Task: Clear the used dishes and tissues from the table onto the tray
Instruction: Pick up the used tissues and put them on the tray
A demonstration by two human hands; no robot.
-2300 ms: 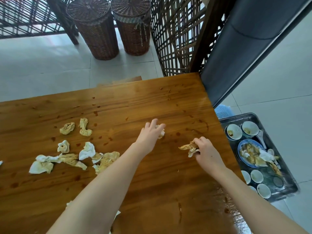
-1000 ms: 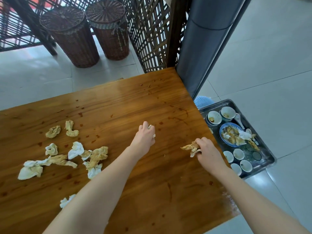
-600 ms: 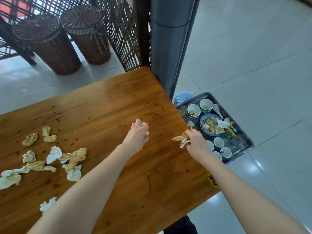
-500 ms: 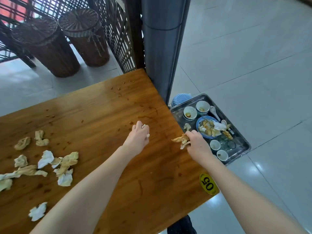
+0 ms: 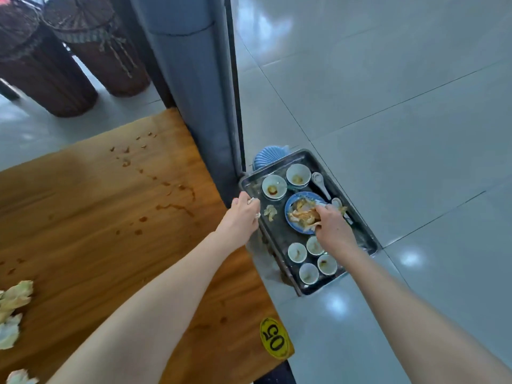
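Right hand (image 5: 332,228) lowers tissues (image 5: 300,215) onto blue plate (image 5: 287,207), left hand (image 5: 240,214) reaches tray (image 5: 277,238)

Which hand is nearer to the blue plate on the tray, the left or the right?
Right. The right hand is over the blue plate, gripping stained tissues; the left hand holds a tissue at the tray rim, apart from the plate.

Wooden table (image 5: 97,239): crumpled tissues (image 5: 15,297) at left edge, sauce stains (image 5: 174,207).
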